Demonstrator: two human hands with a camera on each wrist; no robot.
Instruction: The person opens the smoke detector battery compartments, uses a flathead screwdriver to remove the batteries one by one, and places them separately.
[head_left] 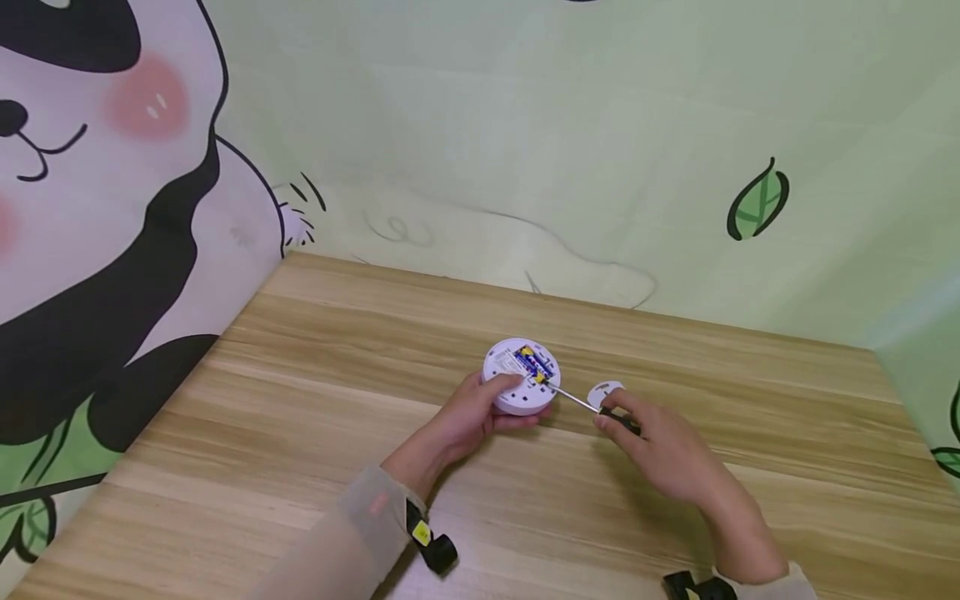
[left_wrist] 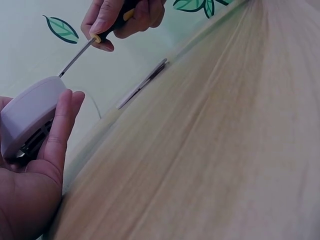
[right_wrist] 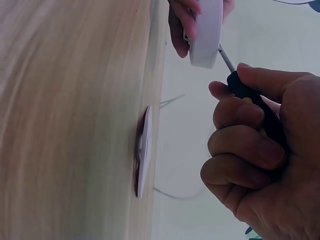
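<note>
My left hand holds a round white smoke detector above the wooden table, thumb on its back face and fingers beneath. Blue-and-yellow batteries lie in the open compartment of that upturned face. In my right hand is a screwdriver, gripped by its black and yellow handle. Its metal tip meets the detector near the end of the batteries. The right wrist view shows fingers curled round the screwdriver handle. From the left wrist view, dark openings show on the underside of the detector.
A thin white plate with slots lies on the wooden table, just beyond my right hand. Printed fabric walls with a panda and leaves stand along the back and sides of the table.
</note>
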